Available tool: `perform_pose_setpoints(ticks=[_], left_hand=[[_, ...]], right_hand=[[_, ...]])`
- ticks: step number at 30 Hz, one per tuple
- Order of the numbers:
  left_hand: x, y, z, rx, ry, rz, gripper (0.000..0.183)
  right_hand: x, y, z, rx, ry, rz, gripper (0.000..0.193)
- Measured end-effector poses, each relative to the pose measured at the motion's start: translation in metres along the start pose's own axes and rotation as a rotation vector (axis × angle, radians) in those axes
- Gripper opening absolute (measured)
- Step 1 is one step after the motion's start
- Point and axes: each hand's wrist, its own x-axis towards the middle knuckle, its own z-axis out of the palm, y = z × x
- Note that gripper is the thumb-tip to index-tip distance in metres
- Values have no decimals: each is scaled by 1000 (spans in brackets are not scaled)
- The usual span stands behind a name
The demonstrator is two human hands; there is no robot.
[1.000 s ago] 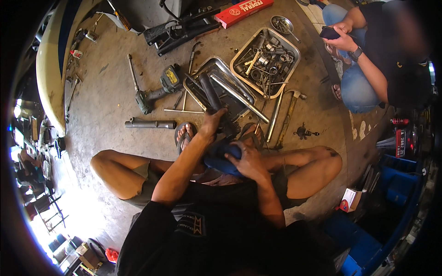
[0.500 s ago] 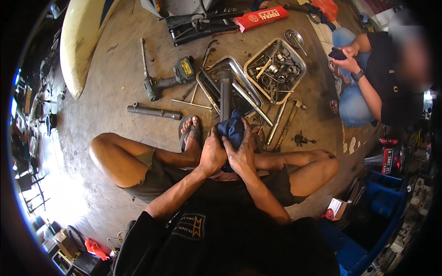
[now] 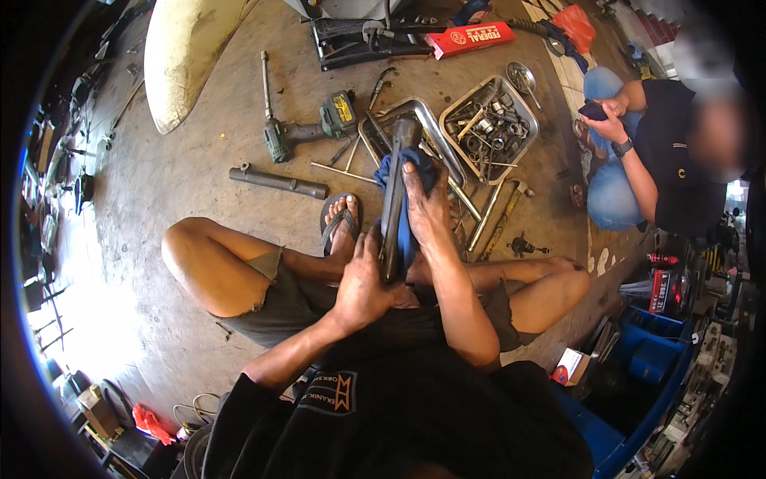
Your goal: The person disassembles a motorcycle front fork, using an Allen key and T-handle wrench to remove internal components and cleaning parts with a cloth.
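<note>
A dark metal fork leg, a long tube, stands tilted in front of me, its far end above a metal tray of parts. My left hand is closed round its near end. Higher up, my right hand presses a blue cloth against the tube, thumb along its upper side. The cloth wraps partly behind the tube and hangs down along it. A second dark fork leg lies on the floor to the left, beyond my knee.
Beyond lie a cordless impact wrench, a T-handle wrench and a tray of sockets and small parts. A hammer rests right of my hands. At the right, another person sits holding a phone.
My right hand has slid the cloth farther up the fork leg. My left hand has moved down to its near end, exposing more of the tube. The view has shifted slightly.
</note>
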Motion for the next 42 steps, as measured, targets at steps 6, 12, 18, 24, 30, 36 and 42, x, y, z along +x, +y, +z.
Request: perform_pose_setpoints(ticks=[6,12,18,24,30,36,42], left_hand=[[29,-20,-42,-401,-209,-134,84],[18,-12,-39,-701,-470,-113,78],[10,0,-29,-1116,-503,-289,76],[20,-15,-34,-363,-384,-66,77],[33,-13,-51,-292,-94,-89,76],[43,-20,-47,-138,11,-18,68],[43,-37,-40,-134,-81,-12,71]], right_hand=[[-49,1,-3,393,-204,11,66],[-41,0,-38,801,-314,176,64],[-27,9,-38,1030,-403,253,47],[-21,23,-34,979,-272,189,45],[-33,60,-39,-255,-395,259,63],[-32,136,-24,-1025,-575,128,75],[-10,46,-42,255,-296,144,61]])
